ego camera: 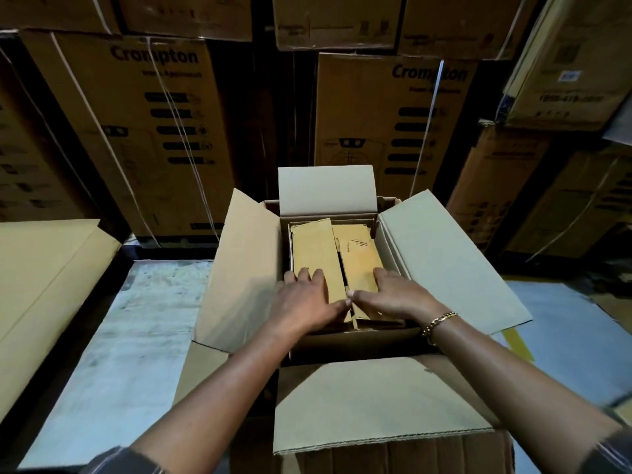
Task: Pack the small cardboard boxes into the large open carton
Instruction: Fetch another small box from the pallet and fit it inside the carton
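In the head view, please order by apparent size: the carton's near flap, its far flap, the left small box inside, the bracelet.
Largest: near flap, though nearest the camera.
Then: far flap and left small box look alike; the left hand hides part of the box.
Smallest: bracelet.

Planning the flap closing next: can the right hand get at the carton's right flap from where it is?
Probably yes. The right hand lies flat on the right small box, and the right flap splays open just beside it with nothing between.
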The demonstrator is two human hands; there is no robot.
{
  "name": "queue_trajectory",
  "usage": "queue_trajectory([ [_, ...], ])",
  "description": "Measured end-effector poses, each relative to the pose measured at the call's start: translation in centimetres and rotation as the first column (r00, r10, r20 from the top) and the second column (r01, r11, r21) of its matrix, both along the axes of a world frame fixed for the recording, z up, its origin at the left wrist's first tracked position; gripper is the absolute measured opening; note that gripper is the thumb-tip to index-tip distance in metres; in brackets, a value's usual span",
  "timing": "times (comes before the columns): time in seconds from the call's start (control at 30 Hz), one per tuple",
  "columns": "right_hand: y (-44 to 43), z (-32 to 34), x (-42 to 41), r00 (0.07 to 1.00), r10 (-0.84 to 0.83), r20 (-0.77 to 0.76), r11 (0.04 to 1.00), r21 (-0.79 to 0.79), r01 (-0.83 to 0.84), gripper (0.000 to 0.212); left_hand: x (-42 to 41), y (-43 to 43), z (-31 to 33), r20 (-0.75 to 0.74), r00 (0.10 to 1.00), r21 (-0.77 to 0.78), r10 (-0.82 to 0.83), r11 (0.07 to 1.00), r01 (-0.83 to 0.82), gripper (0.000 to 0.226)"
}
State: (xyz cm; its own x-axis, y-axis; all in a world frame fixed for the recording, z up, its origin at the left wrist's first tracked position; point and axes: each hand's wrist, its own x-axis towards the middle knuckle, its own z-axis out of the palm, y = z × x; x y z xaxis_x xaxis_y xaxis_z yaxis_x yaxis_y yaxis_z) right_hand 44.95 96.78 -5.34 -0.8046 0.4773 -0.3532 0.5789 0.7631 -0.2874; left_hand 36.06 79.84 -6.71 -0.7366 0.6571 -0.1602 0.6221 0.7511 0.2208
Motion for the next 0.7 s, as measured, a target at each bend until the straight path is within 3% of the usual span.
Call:
queue_trajectory([
  [0.2,-0.2,-0.5,-1.5,0.998,-0.055,0.006,0.997,0.062,0.055,0.089,-0.6,1.5,-0.7,0.044,0.999,-0.149,0.012,0.989,-0.005,0.130],
  [0.37,1.3,1.1,-0.5,0.978,-0.112,-0.178,0.994,-0.003,0.113,0.062,-0.9,2.6,-1.6,0.094,0.995,-0.093,0.029,0.995,-0.020,0.129],
  [0.47,3.2,1.7,0.3,0.975,-0.123,-0.183,0.992,-0.020,0.121,0.056,-0.8,2.6,-0.8,0.144,0.989,-0.033,0.042,0.999,-0.038,0.118],
  [0.57,5.6,2.2,1.0,0.977,-0.155,-0.146,0.988,-0.025,0.153,0.054,-2.2,0.5,0.8,0.300,0.949,0.198,0.097,0.967,-0.161,0.091],
  [0.7,7.0,2.2,1.6,0.960,-0.205,-0.193,0.976,-0.113,0.186,0.063,-4.6,-2.8,2.2,0.565,0.808,0.465,0.169,0.744,-0.480,0.051],
])
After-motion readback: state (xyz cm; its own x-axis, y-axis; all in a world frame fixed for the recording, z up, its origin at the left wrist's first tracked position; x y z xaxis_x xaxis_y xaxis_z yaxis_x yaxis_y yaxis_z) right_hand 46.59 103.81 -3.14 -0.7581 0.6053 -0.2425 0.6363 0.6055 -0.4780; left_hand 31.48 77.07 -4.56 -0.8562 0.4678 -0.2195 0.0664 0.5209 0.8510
